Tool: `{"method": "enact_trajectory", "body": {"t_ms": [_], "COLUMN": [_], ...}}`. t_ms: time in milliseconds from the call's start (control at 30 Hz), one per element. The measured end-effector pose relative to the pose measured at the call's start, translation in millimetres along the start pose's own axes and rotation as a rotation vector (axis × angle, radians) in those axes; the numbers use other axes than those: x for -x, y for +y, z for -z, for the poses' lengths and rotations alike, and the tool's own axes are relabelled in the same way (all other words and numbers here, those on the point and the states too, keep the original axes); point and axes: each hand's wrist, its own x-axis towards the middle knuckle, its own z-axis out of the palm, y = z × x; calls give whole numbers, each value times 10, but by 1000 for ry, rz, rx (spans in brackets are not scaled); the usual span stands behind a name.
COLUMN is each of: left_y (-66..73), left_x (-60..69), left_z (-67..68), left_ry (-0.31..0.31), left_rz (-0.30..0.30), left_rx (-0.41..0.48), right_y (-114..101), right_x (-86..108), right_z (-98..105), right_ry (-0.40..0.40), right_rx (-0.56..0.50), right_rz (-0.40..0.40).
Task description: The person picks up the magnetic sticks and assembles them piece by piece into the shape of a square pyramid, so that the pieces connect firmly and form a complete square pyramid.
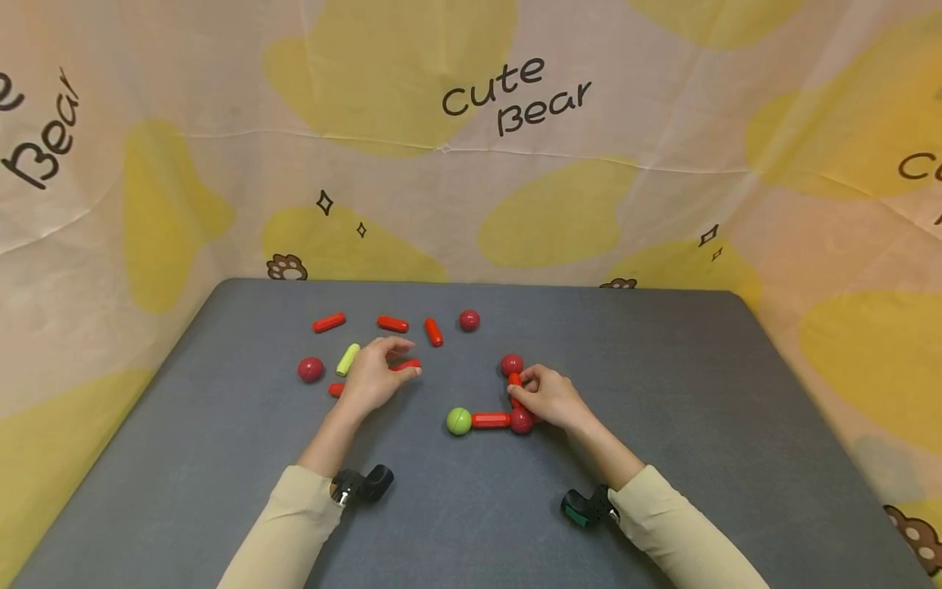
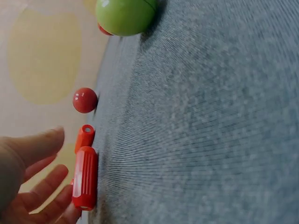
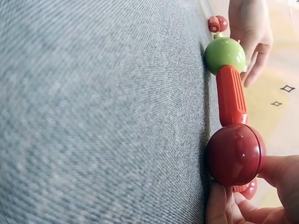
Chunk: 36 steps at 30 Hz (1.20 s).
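Along the far side, a patterned cloth point(image 1: 552, 204) rises beyond the gray table point(image 1: 699, 368), whose flat top would likely let a nudged round part roll.

The left hand point(image 1: 377, 378) reaches among the loose parts, thumb and fingers parted around a loose red rod point(image 1: 409, 365) without gripping it; contact is hard to tell. Closing off-centre could skid that rod away or pick it up askew.

Farther right, the right hand point(image 1: 555, 399) pinches the far-pointing rod point(image 1: 514, 384) of an L-shaped joined piece point(image 1: 506, 420). Too hard a squeeze or twist there could lever the rod out of the corner ball point(image 1: 522, 420), and the left-pointing rod point(image 1: 486, 420) with the green ball point(image 1: 459, 421) at its left end might swing or drop off. How firmly these joints are seated does not show.

Two loose red balls, one far point(image 1: 469, 320) and one left point(image 1: 311, 370), seem likeliest to roll if a sleeve or knuckle brushes them. Smallest, the yellow-green rod point(image 1: 348, 360) and a partly hidden red rod point(image 1: 336, 389) lie just beside the left hand, where a careless wrist could sweep them aside.
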Motion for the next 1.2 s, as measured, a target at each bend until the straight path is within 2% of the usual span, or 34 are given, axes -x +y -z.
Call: {"method": "enact_trajectory", "body": {"t_ms": [267, 667, 933, 1200], "left_y": [-9, -12, -21, 68], "left_x": [1, -43, -85, -113], "left_z": [-33, -46, -48, -45], "left_ry": [-44, -68, -76, -108], "left_rz": [23, 63, 43, -1], "left_rx": [-123, -226, -271, -248], "right_y": [6, 2, 1, 0], "right_x": [0, 4, 6, 5], "right_z": [-12, -13, -9, -11], "right_ry": [1, -2, -1, 4], "right_rx": [-10, -12, -13, -7], "right_rz": [6, -9, -5, -2]}}
